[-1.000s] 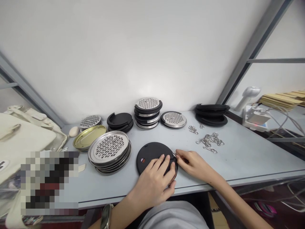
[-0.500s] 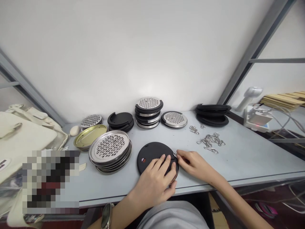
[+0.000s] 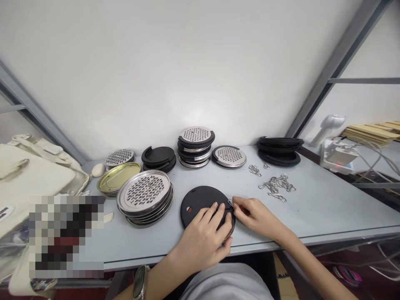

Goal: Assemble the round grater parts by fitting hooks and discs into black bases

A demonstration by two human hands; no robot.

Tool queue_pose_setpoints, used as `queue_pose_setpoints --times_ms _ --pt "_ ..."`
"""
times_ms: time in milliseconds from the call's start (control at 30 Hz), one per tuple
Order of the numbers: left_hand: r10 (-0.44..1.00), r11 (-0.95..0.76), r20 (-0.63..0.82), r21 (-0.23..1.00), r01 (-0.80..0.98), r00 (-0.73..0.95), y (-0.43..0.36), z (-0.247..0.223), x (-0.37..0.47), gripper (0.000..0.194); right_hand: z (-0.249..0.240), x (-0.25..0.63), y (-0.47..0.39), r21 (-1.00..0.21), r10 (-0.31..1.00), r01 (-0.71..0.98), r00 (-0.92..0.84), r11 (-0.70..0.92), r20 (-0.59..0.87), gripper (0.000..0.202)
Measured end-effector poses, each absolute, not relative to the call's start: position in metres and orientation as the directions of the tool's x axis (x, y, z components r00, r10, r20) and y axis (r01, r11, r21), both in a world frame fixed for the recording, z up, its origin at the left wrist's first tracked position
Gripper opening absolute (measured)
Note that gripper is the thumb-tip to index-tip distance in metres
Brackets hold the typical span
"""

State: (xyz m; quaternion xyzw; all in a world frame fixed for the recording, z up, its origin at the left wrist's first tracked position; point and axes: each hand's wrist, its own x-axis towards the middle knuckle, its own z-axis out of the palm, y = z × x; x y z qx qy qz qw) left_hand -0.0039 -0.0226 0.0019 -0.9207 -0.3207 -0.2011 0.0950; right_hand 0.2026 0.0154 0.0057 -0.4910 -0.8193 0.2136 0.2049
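Note:
A round black disc-shaped piece [image 3: 200,200] lies flat near the table's front edge, with a small coloured mark on its top. My left hand [image 3: 204,233] presses it from above, the fingers over its face and the thumb at its near right edge. At the disc's right rim, my right hand [image 3: 251,214] pinches a small metal wire clip [image 3: 230,202]. Part of the clip is hidden by the fingers, and whether it is hooked into the disc I cannot tell. Loose metal clips [image 3: 277,183] lie in a pile beyond my right hand.
Metal grater discs [image 3: 145,193] are stacked left, beside gold-coloured lids [image 3: 118,177]. Behind stand black holders [image 3: 158,158], a stack of graters in black rims [image 3: 196,146], a single grater [image 3: 230,156] and black rings [image 3: 279,152]. A cream bag [image 3: 34,175] overlaps the table's left end.
Almost nothing differs. The view shifts very slightly, while both hands stay in place on the disc and the clip.

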Motion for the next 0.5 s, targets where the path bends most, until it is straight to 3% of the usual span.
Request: queue_pose_setpoints --times_ms 500 --pt "0.547 -0.777 0.432 -0.055 0.627 0.717 -0.0232 0.0031 -0.0037 0.044 0.0047 0.2021 0.0165 -0.59 0.894 0.692 -0.429 0.416 0.127 0.035"
